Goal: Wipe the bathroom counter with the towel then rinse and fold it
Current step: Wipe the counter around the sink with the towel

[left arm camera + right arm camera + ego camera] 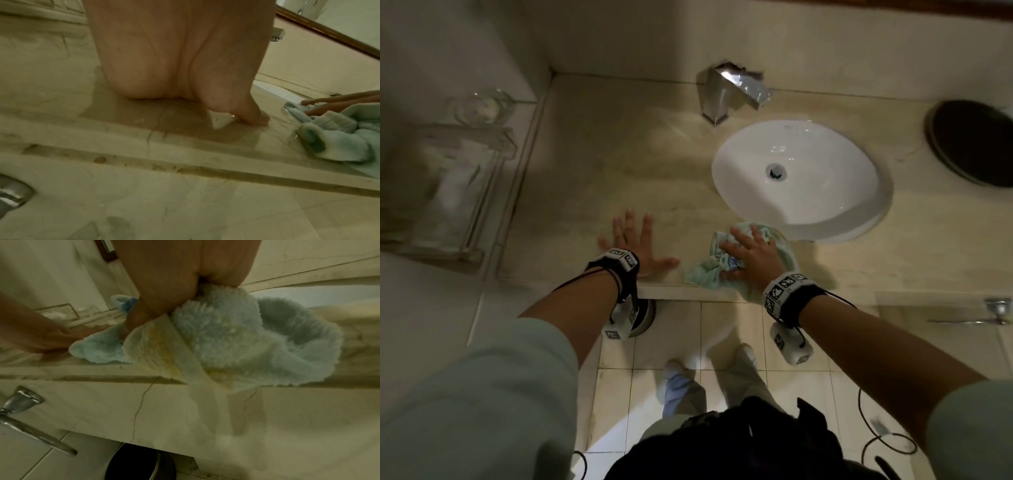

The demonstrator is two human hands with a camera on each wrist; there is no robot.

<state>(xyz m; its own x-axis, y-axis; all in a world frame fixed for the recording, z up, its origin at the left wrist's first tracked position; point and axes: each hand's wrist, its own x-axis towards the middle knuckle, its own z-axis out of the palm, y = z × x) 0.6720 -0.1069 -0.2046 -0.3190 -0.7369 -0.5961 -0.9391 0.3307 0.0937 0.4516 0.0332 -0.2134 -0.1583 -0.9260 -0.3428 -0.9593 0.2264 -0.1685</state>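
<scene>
counter (619, 164): beige marble, darker veining, brownish seam along front edge. towel (709, 270): pale blue fleece, cream-yellow band, small brighter blue patch. sink (852, 192): white bowl, chrome drain. faucet (726, 92): chrome. wristbands (791, 298): black straps, white blocks with black-and-white square marker patterns. sleeves (482, 394): pale grey-green. floor tiles (722, 387): cream, dark grout. round object at the counter's far right (972, 144): dark brown, almost black.
</scene>
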